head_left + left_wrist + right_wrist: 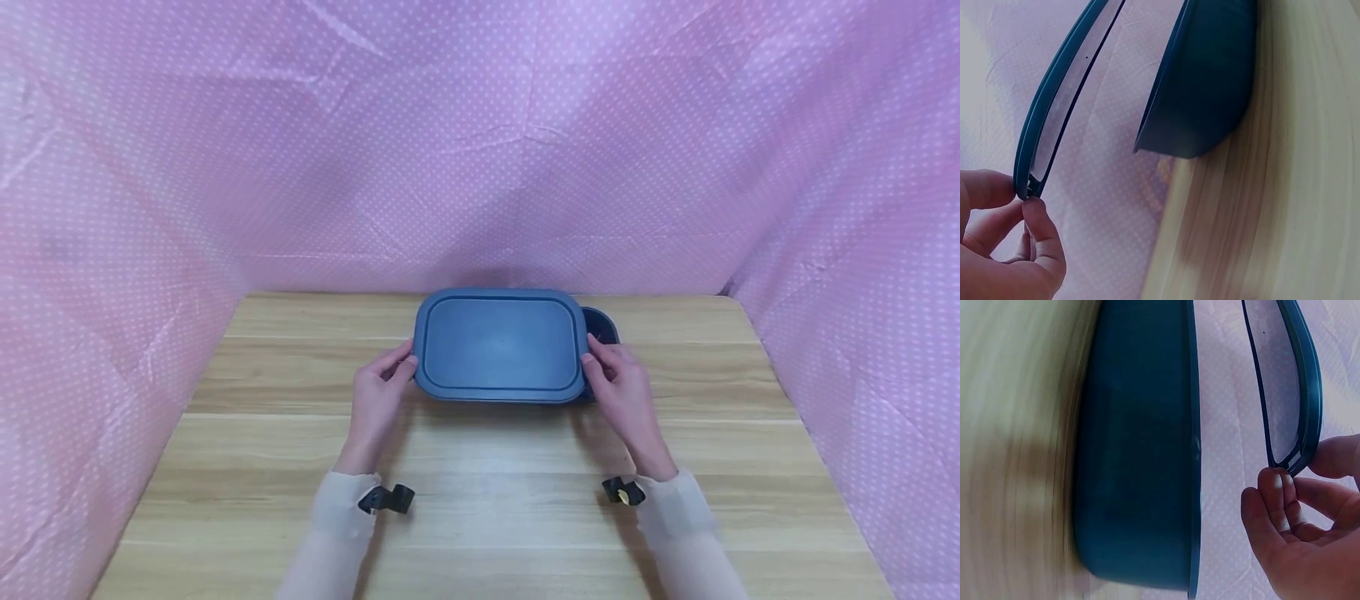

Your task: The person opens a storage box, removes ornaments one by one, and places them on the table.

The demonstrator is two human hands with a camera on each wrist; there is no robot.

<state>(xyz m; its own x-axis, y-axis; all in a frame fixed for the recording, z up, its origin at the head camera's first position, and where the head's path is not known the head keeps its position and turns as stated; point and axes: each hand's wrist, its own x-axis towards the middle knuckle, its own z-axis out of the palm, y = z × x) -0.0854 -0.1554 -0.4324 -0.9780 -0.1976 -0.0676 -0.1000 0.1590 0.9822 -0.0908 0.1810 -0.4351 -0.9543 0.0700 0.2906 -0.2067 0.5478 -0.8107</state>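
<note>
Between both hands is a blue-grey rectangular lid [501,343] with rounded corners and a raised border. My left hand [378,396] pinches its left edge, and my right hand [621,387] pinches the right edge. Beneath it stands a dark blue container [602,325], mostly hidden in the head view except at its right end. Both wrist views show the lid [1054,100] held above the container [1138,450], with a gap between them. A pale panel [1279,387] lines the lid's underside.
The container stands on a light wood-grain table [480,492], close to its back edge. Pink polka-dot cloth [480,150] hangs behind the table and along both sides. A small black device [388,498] is strapped to each wrist over the pale sleeves.
</note>
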